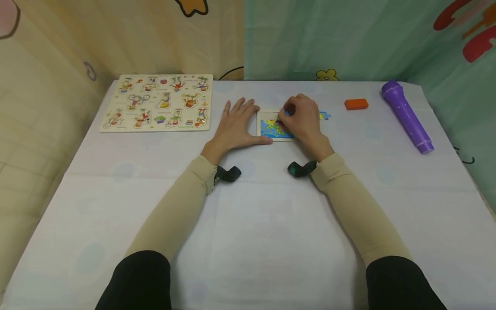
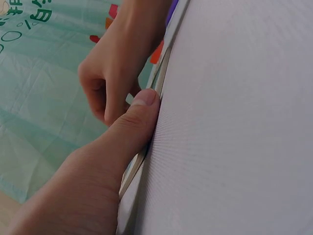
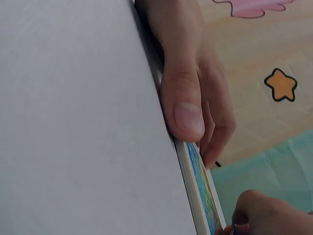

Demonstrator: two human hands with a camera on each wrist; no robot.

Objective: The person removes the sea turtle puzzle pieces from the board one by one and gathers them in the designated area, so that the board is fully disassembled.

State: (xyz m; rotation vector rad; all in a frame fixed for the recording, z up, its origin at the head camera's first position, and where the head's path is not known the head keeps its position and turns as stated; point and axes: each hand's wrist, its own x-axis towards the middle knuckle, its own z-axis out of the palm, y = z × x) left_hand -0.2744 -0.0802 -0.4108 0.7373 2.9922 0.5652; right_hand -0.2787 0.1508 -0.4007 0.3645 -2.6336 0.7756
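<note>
A small picture puzzle board (image 1: pixel 271 130), blue and yellow with a pale frame, lies at the table's middle. My left hand (image 1: pixel 240 118) rests flat on the cloth just left of it, thumb (image 2: pixel 139 115) pressed along the board's near edge (image 2: pixel 164 73). My right hand (image 1: pixel 291 117) is curled over the board's right part and pinches a small blue puzzle piece (image 1: pixel 287 113) at its top. One loose yellow and blue piece (image 1: pixel 324 115) lies just right of that hand. In the right wrist view the left thumb (image 3: pixel 188 117) lies against the board's edge (image 3: pixel 200 193).
A large wooden peg puzzle (image 1: pixel 156 102) with cartoon figures lies at the back left. An orange block (image 1: pixel 356 103) and a purple flashlight (image 1: pixel 407 115) lie at the back right. A pale cloth (image 1: pixel 252 224) covers the table; patterned curtains close in the back and sides.
</note>
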